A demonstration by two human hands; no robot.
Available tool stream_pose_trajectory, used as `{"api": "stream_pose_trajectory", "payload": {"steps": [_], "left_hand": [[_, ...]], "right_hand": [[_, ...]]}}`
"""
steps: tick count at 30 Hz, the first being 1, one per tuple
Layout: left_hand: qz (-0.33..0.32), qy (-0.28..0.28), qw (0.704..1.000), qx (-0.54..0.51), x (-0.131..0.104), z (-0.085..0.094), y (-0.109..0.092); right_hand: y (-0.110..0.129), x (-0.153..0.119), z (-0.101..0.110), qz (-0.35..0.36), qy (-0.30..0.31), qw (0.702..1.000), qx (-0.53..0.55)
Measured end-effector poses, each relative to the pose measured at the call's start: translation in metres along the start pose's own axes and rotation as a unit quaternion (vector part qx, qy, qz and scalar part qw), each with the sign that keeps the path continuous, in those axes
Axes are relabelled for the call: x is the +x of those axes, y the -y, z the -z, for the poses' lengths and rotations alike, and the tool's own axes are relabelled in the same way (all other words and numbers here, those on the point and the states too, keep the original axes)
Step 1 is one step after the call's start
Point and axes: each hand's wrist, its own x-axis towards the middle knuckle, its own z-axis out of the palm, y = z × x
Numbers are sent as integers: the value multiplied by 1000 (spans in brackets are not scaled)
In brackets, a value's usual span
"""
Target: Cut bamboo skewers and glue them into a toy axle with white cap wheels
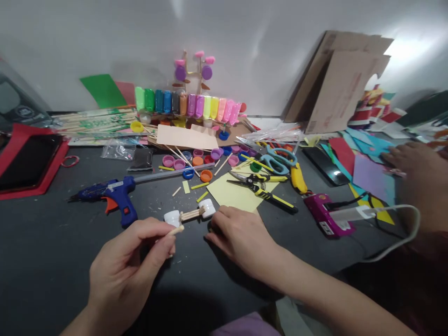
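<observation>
Between the thumb and index finger of my left hand [131, 268] is a short wooden stick [176, 230], its pale end pointing right. Just beyond the fingertips, small sticks [192, 214] lie side by side between two white caps [207, 208], forming a small piece on the dark table. My right hand [241, 238] rests on the table beside the right cap, fingers curled down and together; what they hold, if anything, is hidden. A blue glue gun [121, 198] with a long glue stick lies beyond my left hand. Pliers [261, 184] lie on yellow paper [229, 189].
Colored bottle caps [198, 161], blue scissors [276, 158] and clay packs [184, 103] are farther back. A purple power strip [329, 214] with a white cable and a phone [325, 165] are on the right. Another person's hand [409, 158] reaches over colored paper at the far right.
</observation>
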Motion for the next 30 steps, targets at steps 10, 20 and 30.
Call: {"api": "stream_pose_trajectory", "payload": {"steps": [10,20,30], "left_hand": [[-31,80,996,-20,1,6,1],[-35,82,996,0,1,5,-1],[-75,141,987,11,8,2,0]], "right_hand": [[-7,-7,-13,46,2,999,-3],[-3,-14,12,10,-52,940,338],[3,-2,32,171,-170,888,391]]}}
